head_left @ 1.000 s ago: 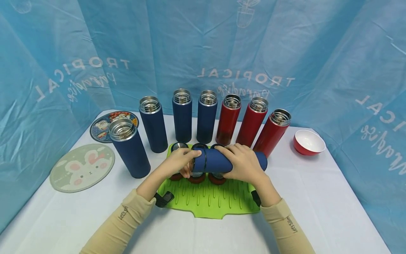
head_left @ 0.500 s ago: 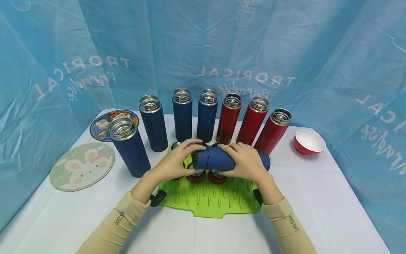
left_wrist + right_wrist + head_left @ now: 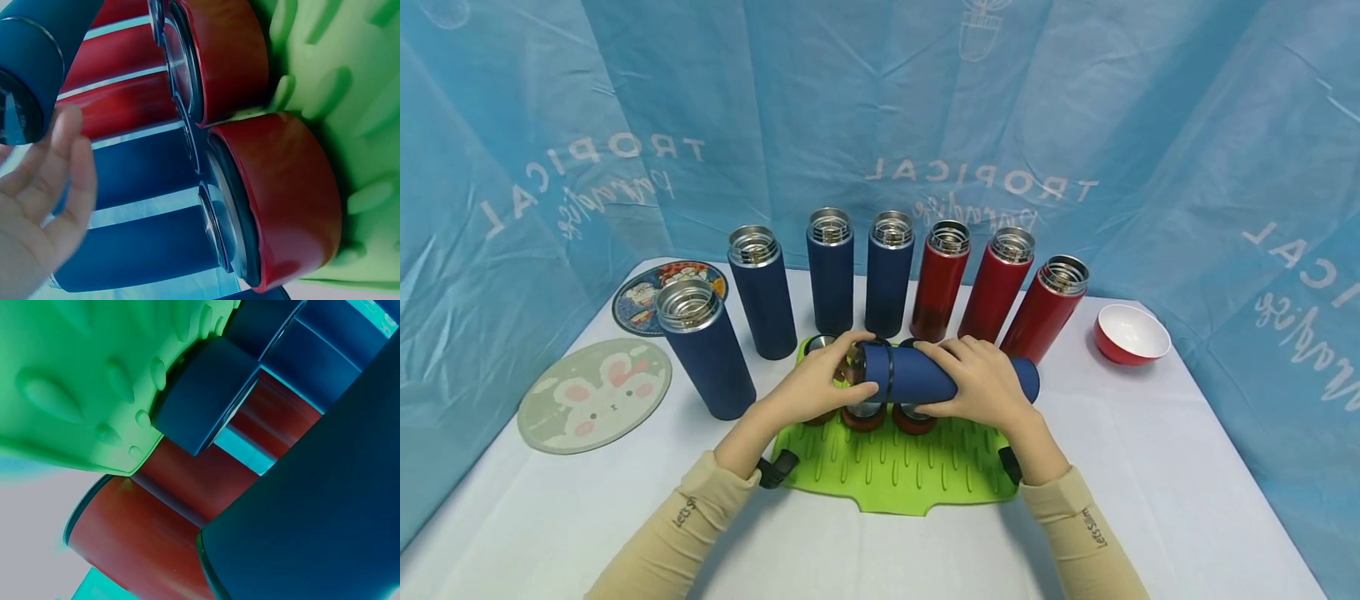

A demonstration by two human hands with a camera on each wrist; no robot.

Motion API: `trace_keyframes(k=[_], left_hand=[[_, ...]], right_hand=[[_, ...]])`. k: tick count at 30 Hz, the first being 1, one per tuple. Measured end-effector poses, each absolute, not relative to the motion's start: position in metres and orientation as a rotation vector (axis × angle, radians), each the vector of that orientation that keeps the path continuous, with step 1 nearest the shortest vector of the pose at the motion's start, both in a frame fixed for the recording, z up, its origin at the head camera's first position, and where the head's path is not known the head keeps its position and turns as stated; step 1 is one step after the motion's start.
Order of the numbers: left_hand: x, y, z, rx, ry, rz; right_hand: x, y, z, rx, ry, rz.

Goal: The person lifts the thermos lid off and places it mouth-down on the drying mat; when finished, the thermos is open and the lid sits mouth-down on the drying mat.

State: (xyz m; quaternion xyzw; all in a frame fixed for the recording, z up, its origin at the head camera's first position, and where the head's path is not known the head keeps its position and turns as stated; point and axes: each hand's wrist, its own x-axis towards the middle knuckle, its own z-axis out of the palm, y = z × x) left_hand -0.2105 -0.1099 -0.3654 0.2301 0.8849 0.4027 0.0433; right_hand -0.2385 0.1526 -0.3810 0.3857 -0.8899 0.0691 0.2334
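Observation:
Held level above the green mat (image 3: 895, 479) is a blue thermos (image 3: 917, 372), its blue lid (image 3: 876, 371) on the left end. My right hand (image 3: 985, 379) grips the bottle's body from above. At the lid end my left hand (image 3: 812, 385) has its fingers and thumb spread on either side of the lid; a gap shows between palm and lid. In the left wrist view the fingers (image 3: 65, 131) lie close beside the lid; contact is unclear. Several loose lids sit on the mat, with red lids (image 3: 294, 200) in front and a dark blue lid (image 3: 206, 394) behind.
Several uncapped blue bottles (image 3: 707, 367) and three uncapped red bottles (image 3: 940, 283) stand in an arc behind the mat. A rabbit placemat (image 3: 595, 396) and a patterned mat (image 3: 658, 292) lie left. A red-and-white bowl (image 3: 1131, 333) stands right. Blue curtains (image 3: 820, 100) surround the table.
My left hand has loosened from the lid, its fingers spreading, then its thumb has come closer to the lid again. The thermos has shifted slightly right and up in my right hand's grip.

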Motion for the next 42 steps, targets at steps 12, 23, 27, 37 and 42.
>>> trace_keyframes(k=[12,23,27,37,42], left_hand=[[-0.2086,-0.1125,-0.3684,0.885,2.852,1.048],[-0.2094,-0.1105,-0.3696,1.143,3.032,0.895],[-0.2073,-0.1101,-0.3682,0.898,2.923,1.011],[-0.2082,-0.1093,-0.3677,0.637,2.806,1.091],[-0.2072,-0.1112,-0.3706,0.920,2.904,1.028]], right_hand=[[-0.2388,0.1521,-0.3816,1.053,-2.442,0.188],[-0.2410,0.1541,-0.3831,1.056,-2.433,0.210],[-0.2406,0.1542,-0.3830,1.059,-2.433,0.210],[-0.2407,0.1536,-0.3843,1.076,-2.411,0.210],[-0.2418,0.1547,-0.3855,1.065,-2.409,0.202]])
